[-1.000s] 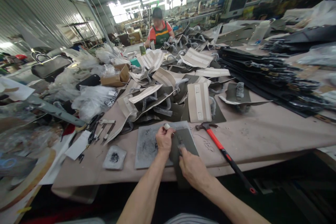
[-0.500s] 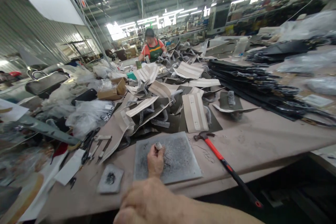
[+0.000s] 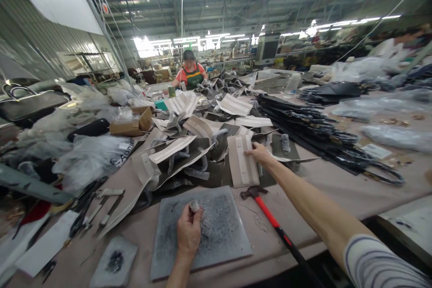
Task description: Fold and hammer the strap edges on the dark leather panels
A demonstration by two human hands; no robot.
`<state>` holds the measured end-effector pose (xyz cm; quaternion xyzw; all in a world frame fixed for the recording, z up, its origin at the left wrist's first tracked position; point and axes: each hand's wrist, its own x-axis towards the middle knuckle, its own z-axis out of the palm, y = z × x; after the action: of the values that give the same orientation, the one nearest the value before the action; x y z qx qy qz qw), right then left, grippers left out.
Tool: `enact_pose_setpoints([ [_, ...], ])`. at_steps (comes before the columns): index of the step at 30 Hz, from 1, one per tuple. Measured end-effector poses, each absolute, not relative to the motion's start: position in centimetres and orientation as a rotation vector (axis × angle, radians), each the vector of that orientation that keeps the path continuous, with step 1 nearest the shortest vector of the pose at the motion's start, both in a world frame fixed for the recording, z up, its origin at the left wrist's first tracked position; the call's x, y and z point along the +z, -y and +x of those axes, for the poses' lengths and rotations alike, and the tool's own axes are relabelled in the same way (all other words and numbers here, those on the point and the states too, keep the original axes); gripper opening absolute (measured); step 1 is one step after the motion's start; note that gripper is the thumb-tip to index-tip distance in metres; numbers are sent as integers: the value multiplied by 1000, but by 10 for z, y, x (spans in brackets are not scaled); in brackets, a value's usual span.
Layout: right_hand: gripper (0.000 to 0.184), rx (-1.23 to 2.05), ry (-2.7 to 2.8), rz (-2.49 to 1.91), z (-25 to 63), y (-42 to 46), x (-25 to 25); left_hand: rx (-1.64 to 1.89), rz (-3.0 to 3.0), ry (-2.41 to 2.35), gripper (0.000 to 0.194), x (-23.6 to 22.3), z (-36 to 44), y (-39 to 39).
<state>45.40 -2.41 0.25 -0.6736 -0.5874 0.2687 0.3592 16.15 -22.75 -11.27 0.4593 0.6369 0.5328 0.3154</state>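
My left hand is closed round a small upright tool with a pale round top, resting on a scuffed grey cutting pad. My right hand reaches forward across the table, its fingers laid on the right edge of a beige panel with white strips that lies on a dark green piece. A hammer with a red and black handle lies on the tan table just right of the pad.
A heap of beige and dark green bag pieces covers the table's middle. Black stacked pieces lie to the right, plastic bags and a cardboard box to the left. Scissors and small tools lie left of the pad. A person in a green apron works at the far end.
My right hand left the dark piece on the pad, that piece is gone from the pad, and the hand has stretched forward to the beige panel. The left hand stays on the pad.
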Motion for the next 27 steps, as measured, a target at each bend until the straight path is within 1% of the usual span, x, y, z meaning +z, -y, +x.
enact_pose_setpoints([
  [2, 19, 783, 1471, -1691, 445, 14, 7, 1405, 1205, -1666, 30, -111, 162, 228],
  [3, 18, 811, 1450, -1671, 440, 12, 11, 1408, 1200, -1664, 29, -110, 162, 228],
  [7, 28, 854, 1417, -1565, 428, 35, 29, 1409, 1185, -1675, 27, -107, 165, 230],
  [9, 31, 769, 1438, -1469, 424, 71, 33, 1414, 1178, -1666, 26, -107, 165, 230],
  [10, 30, 671, 1465, -1386, 422, 96, 31, 1419, 1169, -1653, 25, -108, 165, 230],
  [11, 28, 567, 1514, -1310, 420, 123, 26, 1427, 1158, -1637, 24, -109, 165, 230],
  [13, 19, 525, 1638, -1146, 416, 181, 3, 1447, 1126, -1603, 24, -111, 164, 230],
  [16, 15, 660, 2031, -866, 413, 256, -55, 1506, 1043, -1577, 25, -115, 160, 231],
  [18, 13, 759, 2169, -811, 415, 285, -92, 1566, 972, -1558, 26, -115, 157, 232],
  [20, 12, 807, 2300, -825, 420, 299, -115, 1598, 928, -1514, 27, -112, 157, 230],
  [23, 10, 788, 2412, -897, 424, 302, -118, 1560, 958, -1431, 28, -102, 166, 225],
  [27, 15, 777, 2467, -880, 422, 297, -98, 1491, 1025, -1319, 30, -89, 189, 214],
])
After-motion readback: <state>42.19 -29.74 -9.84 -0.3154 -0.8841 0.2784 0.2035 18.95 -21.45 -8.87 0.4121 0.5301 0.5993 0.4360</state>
